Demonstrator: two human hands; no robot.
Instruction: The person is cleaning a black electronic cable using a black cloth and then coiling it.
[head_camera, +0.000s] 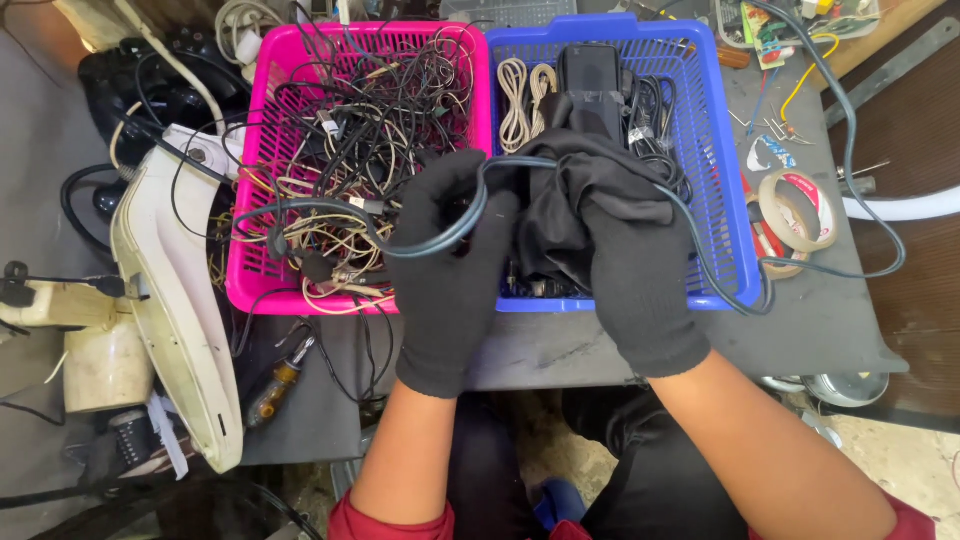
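A cluttered gray surface holds two plastic baskets side by side, with odd bits lying all around them. The pink basket on the left is full of a big messy tangle of thin wires, black and cream, all knotted up together. The blue basket on the right looks much neater: two small cream cable bundles lie coiled up in it next to a black power brick and some black cords. Both hands wear black gloves. The left hand has its fingers curled around a dark gray-blue cable, which runs off to the left over the pink basket. The right hand has its fingers closed on a black cloth, bunched up over the front of the blue basket, and the same cable passes along the cloth, loops out past the right edge of the blue basket and goes on up the surface. The hands are close together, just above the spot where the two baskets meet. It looks like the cable is being wiped with the cloth, and only a few pieces are sorted into the blue basket, while most of the wires are still waiting in the pink one. Rolls of tape sit to the right, and a white plastic shell lies at the left.
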